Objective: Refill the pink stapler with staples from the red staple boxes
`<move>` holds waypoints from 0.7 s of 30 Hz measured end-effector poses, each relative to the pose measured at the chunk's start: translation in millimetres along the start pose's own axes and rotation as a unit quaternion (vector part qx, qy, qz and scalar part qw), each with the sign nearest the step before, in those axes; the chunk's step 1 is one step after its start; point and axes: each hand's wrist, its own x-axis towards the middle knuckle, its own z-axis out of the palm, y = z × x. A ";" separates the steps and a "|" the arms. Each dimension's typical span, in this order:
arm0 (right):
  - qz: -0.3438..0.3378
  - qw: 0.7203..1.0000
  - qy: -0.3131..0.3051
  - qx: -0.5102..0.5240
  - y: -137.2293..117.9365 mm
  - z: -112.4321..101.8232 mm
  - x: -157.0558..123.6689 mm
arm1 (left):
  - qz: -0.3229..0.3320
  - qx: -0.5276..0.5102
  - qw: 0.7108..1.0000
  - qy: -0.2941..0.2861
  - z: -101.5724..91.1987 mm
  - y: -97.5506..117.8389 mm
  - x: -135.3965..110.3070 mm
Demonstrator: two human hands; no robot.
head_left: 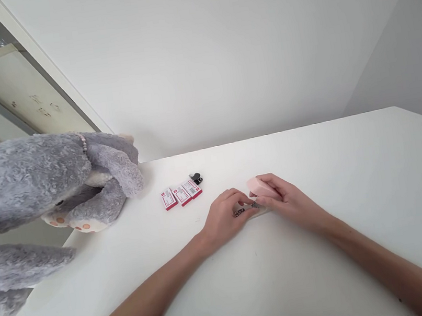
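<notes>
Biggest first: blank white wall (219, 56) filled the upper half of the frame, smooth white tabletop (355, 168) ran across the lower half. Large grey shaggy plush toy (26, 169) lay on its side at the left edge, partly over the table.

Both bare hands worked right of centre, almost meeting. Right hand (288, 196): fingers wrapped round a pale-pink, smooth, block-shaped object (263, 188), probably plastic; thumb on its near side. Left hand (223, 215): fingers bent into a narrow pinch on a small dark piece with shiny silvery spots (239, 212), its thin end pointing at the right thumb. Could not tell whether piece and block touched; fingers hid the join. A pale flat strip (263, 210) showed just under the fingertips.

Three small flat red-and-white boxes (182, 195), likely card, lay close together left of centre. Small glossy black item (196, 178) sat just behind the rightmost one.

My read: step in hand was close two-handed fiddling at the block's lower edge. Next move called for a firm right grip, light left pinch, and a clearer line of sight between the thumbs.
</notes>
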 end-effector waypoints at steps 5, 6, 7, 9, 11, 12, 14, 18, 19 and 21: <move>-0.003 0.998 -0.035 0.049 1.3 0.4 0.0 | 0.026 0.032 0.999 0.002 -0.3 2.7 -1.2; -0.007 0.997 -0.037 0.062 0.6 -0.4 -0.2 | 0.029 0.032 0.999 0.003 -0.8 3.4 -1.4; -0.012 0.996 -0.041 0.075 -0.5 -1.3 -0.5 | 0.032 0.031 0.999 0.004 -1.3 3.8 -1.7; -0.017 0.994 -0.050 0.099 -4.0 -3.3 -1.5 | 0.045 0.026 0.999 0.005 -2.4 4.2 -2.4; -0.013 0.991 -0.060 0.116 -7.8 -5.1 -2.6 | 0.074 0.023 0.997 0.004 -2.9 4.1 -3.2; -0.010 0.990 -0.067 0.124 -9.2 -5.7 -3.0 | 0.093 0.025 0.995 0.003 -2.9 4.1 -3.6; -0.004 0.987 -0.081 0.139 -10.6 -6.5 -3.4 | 0.131 0.039 0.991 0.005 -2.3 4.1 -4.2; 0.007 0.984 -0.087 0.156 -6.8 -6.3 -2.6 | 0.178 0.091 0.980 0.020 -0.2 3.7 -4.8; 0.009 0.983 -0.085 0.161 -5.2 -6.1 -2.3 | 0.185 0.098 0.978 0.023 0.1 3.3 -4.8; 0.008 0.981 -0.084 0.174 -2.8 -6.0 -1.7 | 0.201 0.102 0.974 0.026 0.5 2.7 -4.8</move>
